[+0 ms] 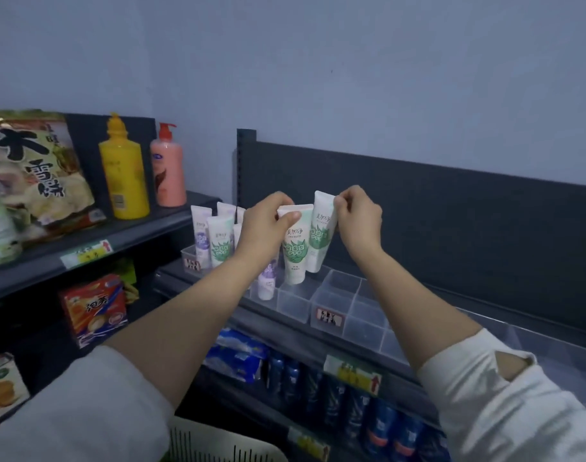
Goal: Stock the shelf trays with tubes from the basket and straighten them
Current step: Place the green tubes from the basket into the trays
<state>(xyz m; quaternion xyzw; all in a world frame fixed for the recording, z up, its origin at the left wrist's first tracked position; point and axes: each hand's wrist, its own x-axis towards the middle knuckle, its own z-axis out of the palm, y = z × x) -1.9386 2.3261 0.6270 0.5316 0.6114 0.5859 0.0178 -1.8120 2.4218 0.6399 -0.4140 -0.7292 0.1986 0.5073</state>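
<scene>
Below our sleeves, the white basket (218, 441) peeks in at the bottom edge. Our left hand (268, 221) pinches the top of a green-leaf tube (296, 251). Our right hand (358, 215) pinches a second tube (321, 235) just behind it. Both tubes seem to stand upright in the clear shelf tray (293, 305).

At centre frame a front tube (295, 251) and a rear tube (321, 235) are hanging caps down over a divided tray (293, 303). The left hand (265, 225) is pinching the front one's top, the right hand (358, 216) the rear one's. More tubes (220, 241) are standing in another tray (191, 263) to the left. Two bottles (125, 175) are sitting on the upper-left shelf (171, 219); a basket (218, 443) is showing at the bottom edge.
</scene>
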